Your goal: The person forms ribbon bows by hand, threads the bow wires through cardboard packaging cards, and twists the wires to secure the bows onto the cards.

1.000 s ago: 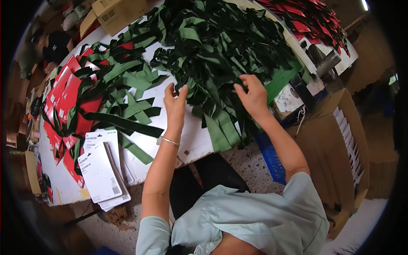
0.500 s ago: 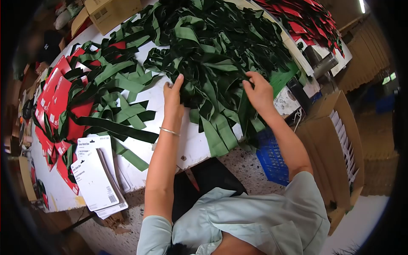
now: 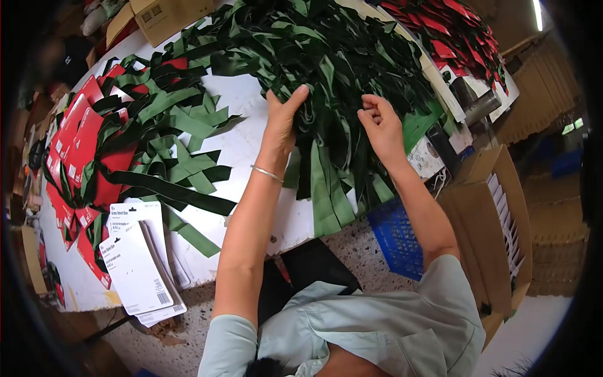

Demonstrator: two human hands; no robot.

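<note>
A large heap of dark green velvet ribbon bows (image 3: 326, 69), with lighter green undersides, covers the middle of the white table. At the near left edge of the heap is my left hand (image 3: 284, 122), thumb and forefinger spread apart against the ribbons. My right hand (image 3: 384, 132) is at the heap's right side, fingers loosely bent and thumb apart from the forefinger; I see nothing between them. Between the hands, several ribbon tails (image 3: 328, 195) hang toward the table's front edge.
On the left lie red cards (image 3: 81, 147) with green bows and a stack of white printed cards (image 3: 135, 270). A blue plastic basket (image 3: 396, 239) and a cardboard box (image 3: 471, 220) stand on the right. Another cardboard box (image 3: 173, 19) is at the back. More red cards (image 3: 452, 31) lie far right.
My left hand has moved right and slightly up, and the ribbons by it have shifted right, baring some table. My right hand has risen a little, its fingers more bent.
</note>
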